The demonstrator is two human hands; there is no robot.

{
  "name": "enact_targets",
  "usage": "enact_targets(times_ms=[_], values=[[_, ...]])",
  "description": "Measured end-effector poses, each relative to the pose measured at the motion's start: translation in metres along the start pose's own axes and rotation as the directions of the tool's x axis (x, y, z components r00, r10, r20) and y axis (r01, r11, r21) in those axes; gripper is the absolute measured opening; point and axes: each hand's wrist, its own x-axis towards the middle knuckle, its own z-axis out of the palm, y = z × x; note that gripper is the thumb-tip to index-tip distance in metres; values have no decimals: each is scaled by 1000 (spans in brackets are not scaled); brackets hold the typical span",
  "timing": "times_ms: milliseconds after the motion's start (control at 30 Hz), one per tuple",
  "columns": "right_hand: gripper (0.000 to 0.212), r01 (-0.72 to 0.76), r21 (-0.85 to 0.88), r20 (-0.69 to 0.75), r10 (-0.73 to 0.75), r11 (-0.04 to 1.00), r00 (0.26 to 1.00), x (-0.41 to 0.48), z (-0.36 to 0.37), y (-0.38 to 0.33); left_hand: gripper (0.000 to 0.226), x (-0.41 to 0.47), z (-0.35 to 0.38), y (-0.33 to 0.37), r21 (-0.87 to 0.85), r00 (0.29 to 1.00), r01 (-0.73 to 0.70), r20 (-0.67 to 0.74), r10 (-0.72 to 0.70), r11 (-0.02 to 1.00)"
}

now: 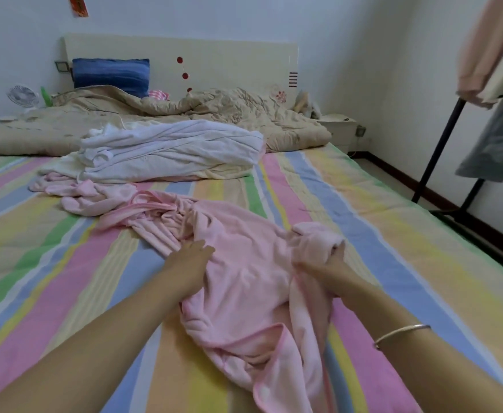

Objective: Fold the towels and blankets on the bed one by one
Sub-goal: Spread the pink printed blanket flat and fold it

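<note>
**Crumpled pink terry towel [244,278] on a pastel-striped bedsheet [65,263]**

White-walled room [363,40]. The towel lies mid-bed, its long axis slanting from the near edge away leftward. Left hand [190,260] presses flat on it, fingers straight; right hand [324,265] grips a bunched fold.

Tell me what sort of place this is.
Most likely a home bedroom: a bed with a headboard, a rumpled quilt and blue pillow at its head, and a clothes rack hung with garments on the right.
</note>
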Motion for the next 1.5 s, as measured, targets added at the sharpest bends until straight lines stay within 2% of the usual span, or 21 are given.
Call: enact_targets(times_ms=[67,167,233,300,367,433,500,533,600,700,833,900,1000,1033,1100,1133,1200,1267,1300,1400,1500], values=[[97,141,-26,13,-140,990,990,10,6,1,59,18,10,-1,-64,999,53,-9,-53,997],[57,330,84,22,-332,940,943,34,8,-6,41,45,17,4,-105,985,94,-135,-108,990],[39,367,90,-82,-360,926,929,83,-3,-15,30,67,13,13,-91,977,104,-178,-119,990],[42,298,65,-283,-269,952,921,145,-35,-35,22,82,3,28,-102,953,145,-254,-167,984],[49,228,203,-428,-123,952,895,197,-84,-58,19,91,-9,48,-235,891,122,-402,-210,964],[77,11,216,-368,71,976,927,237,-130,-68,19,101,-18,73,-432,821,-22,-523,-230,902],[95,-215,-200,-350,135,956,927,250,-144,-59,37,109,-21,92,-537,862,-107,-469,-191,837],[100,-197,-316,-357,77,928,931,245,-139,-49,48,112,-18,98,-546,903,-107,-403,-148,831],[97,-16,-408,-307,-120,913,944,215,-120,-22,60,116,-6,100,-474,944,-97,-322,-70,875],[70,284,-581,-25,-366,763,930,161,-88,20,65,109,8,94,-306,938,-12,-334,-95,952],[82,384,-798,164,-447,465,880,121,-66,47,65,91,17,88,-122,960,5,-277,-39,992],[64,436,-809,172,-552,393,816,119,-65,54,70,82,17,80,-47,961,-76,-268,60,996],[53,512,-760,201,-604,401,771,118,-77,51,86,68,22,83,183,954,-153,-229,193,971],[50,552,-731,214,-633,401,744,116,-81,49,84,65,23,86,220,944,-195,-223,244,956],[28,586,-630,148,-663,509,734,111,-91,45,68,64,18,93,228,892,-291,-286,350,929],[16,562,-537,83,-624,628,777,108,-97,43,55,64,14,98,232,876,-305,-313,368,924],[17,443,-247,-66,-471,862,879,106,-113,38,29,60,4,108,247,867,-321,-311,388,914],[23,387,-4,-162,-382,922,910,100,-134,29,18,54,-1,121,184,907,-278,-274,321,943],[22,396,8,-183,-388,918,903,95,-146,28,15,47,-5,128,127,930,-214,-277,241,969],[23,449,-302,-85,-493,841,866,79,-187,32,15,35,-24,145,43,993,-61,-100,65,997],[49,326,-682,160,-301,655,940,61,-219,51,29,13,-27,149,-15,981,-44,189,46,999]])
